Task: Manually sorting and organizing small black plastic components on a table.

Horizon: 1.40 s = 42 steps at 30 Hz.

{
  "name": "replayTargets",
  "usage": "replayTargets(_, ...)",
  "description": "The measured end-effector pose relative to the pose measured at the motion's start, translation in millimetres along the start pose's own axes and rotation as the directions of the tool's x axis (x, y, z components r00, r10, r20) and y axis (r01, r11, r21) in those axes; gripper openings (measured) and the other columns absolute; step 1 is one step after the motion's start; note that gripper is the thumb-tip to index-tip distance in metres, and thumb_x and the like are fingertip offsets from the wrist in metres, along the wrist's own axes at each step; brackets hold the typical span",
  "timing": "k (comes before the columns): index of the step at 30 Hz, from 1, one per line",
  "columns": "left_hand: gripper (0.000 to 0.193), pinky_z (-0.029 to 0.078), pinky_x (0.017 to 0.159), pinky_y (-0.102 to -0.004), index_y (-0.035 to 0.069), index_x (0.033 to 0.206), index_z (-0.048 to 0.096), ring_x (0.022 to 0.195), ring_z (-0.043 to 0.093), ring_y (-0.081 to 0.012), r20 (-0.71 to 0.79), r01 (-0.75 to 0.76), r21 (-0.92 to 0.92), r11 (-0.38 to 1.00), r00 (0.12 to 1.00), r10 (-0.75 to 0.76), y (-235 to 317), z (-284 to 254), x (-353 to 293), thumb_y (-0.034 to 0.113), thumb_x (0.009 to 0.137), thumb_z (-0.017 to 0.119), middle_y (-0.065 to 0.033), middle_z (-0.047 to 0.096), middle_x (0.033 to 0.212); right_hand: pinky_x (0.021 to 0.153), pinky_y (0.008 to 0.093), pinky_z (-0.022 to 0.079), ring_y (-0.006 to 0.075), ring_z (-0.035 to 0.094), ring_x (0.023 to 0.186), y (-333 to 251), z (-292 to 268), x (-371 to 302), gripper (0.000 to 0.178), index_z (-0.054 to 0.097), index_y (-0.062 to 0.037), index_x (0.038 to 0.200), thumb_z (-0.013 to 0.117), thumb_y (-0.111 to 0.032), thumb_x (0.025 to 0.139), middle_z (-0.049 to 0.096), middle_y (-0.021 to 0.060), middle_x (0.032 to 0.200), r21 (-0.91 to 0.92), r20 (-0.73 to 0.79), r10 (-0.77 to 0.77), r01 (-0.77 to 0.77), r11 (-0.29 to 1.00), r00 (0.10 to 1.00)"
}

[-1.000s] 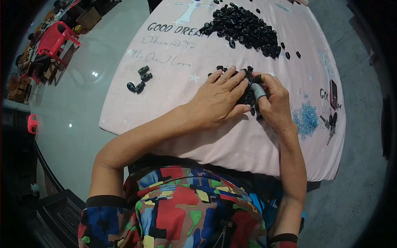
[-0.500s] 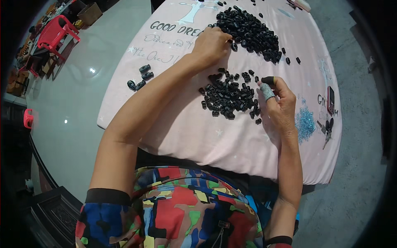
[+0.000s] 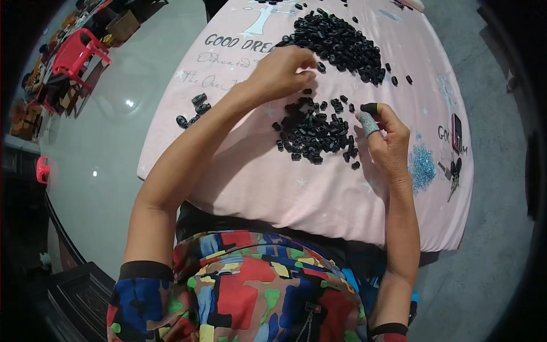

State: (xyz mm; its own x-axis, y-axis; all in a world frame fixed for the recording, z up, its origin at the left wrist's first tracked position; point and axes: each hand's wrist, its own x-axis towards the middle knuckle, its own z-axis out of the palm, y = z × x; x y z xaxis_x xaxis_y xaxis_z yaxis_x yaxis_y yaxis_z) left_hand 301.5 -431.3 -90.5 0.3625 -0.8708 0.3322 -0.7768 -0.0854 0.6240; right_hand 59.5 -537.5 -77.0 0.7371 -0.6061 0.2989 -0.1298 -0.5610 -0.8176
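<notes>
In the head view, the left hand (image 3: 279, 71) reaches to the near left edge of the far pile (image 3: 336, 40) of small black parts, fingers (image 3: 305, 60) curled and pinched at a few loose parts beside it; whether a part is actually between them cannot be told. The right hand (image 3: 390, 142) rests at the right edge of the near pile (image 3: 313, 131), its fingers half closed, a grey finger cot (image 3: 367, 122) on one and a black part (image 3: 369, 107) pinched at its tip. Both piles lie on a pink cloth (image 3: 256, 176) over the desk, with a small cluster (image 3: 194, 108) of black parts well apart at the left and keys (image 3: 453, 171) at the right. The step in hand looks like sorting: drawing parts from the far pile to the near one. The next move calls for a clean pinch on one part without scattering its neighbours.
</notes>
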Motion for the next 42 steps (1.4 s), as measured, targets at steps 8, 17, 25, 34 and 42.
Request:
replayTargets(8, 0.026, 0.054, 0.083, -0.0445, 0.008, 0.104, 0.074, 0.098, 0.066, -0.0340, -0.098, -0.105, 0.218, 0.970, 0.987, 0.129, -15, 29, 27, 0.011, 0.081, 0.065, -0.0131, 0.069, 0.101, 0.063, 0.0243, 0.050, 0.0067, 0.058, 0.068, 12, -2, 3, 0.016, 0.068, -0.0008, 0.103, 0.064, 0.000, 0.088, 0.071, 0.0038, 0.085, -0.007, -0.051, 0.004, -0.005, 1.000, 0.999)
replayTargets(17, 0.029, 0.045, 0.063, -0.0181, 0.005, 0.119, 0.066, 0.072, 0.058, -0.0032, 0.332, 0.293, -0.723, 0.625, 0.942, -0.058, 37, -25, -46, 0.027, 0.103, 0.055, 0.0008, 0.067, 0.091, 0.066, 0.0225, 0.048, 0.0068, 0.060, 0.073, -9, -10, 4, 0.013, 0.069, -0.0028, 0.102, 0.065, -0.002, 0.091, 0.071, 0.0023, 0.089, 0.027, -0.018, -0.219, 0.220, 0.975, 0.975)
replayTargets(25, 0.029, 0.044, 0.065, -0.0163, 0.008, 0.122, 0.064, 0.078, 0.056, -0.0018, 0.329, 0.320, -0.906, 0.277, 0.944, -0.014, 41, -23, -80, 0.028, 0.101, 0.060, 0.0009, 0.068, 0.100, 0.060, 0.0235, 0.045, 0.0084, 0.058, 0.070, -74, 9, 35, 0.022, 0.069, -0.0017, 0.101, 0.063, 0.002, 0.081, 0.066, 0.0029, 0.086, 0.007, 0.285, -0.402, 0.417, 0.909, 0.870)
replayTargets(34, 0.028, 0.045, 0.070, -0.0167, 0.009, 0.119, 0.064, 0.081, 0.056, -0.0021, 0.370, 0.366, -0.894, 0.259, 0.928, -0.034, 41, -11, -85, 0.030, 0.099, 0.064, 0.0007, 0.067, 0.099, 0.062, 0.0206, 0.046, 0.0052, 0.056, 0.068, -36, 21, 17, 0.021, 0.069, -0.0017, 0.102, 0.062, 0.003, 0.083, 0.066, 0.0005, 0.085, 0.277, 0.132, -0.230, 0.186, 0.943, 0.964)
replayTargets(42, 0.029, 0.045, 0.071, -0.0170, 0.009, 0.120, 0.064, 0.081, 0.056, -0.0028, 0.373, 0.374, -0.897, 0.233, 0.926, -0.051, 43, -7, -87, 0.029, 0.098, 0.065, 0.0005, 0.066, 0.098, 0.061, 0.0217, 0.046, 0.0067, 0.054, 0.067, -33, 19, 19, 0.027, 0.071, -0.0021, 0.102, 0.061, 0.004, 0.077, 0.066, 0.0011, 0.085, 0.235, 0.185, -0.273, 0.227, 0.945, 0.944)
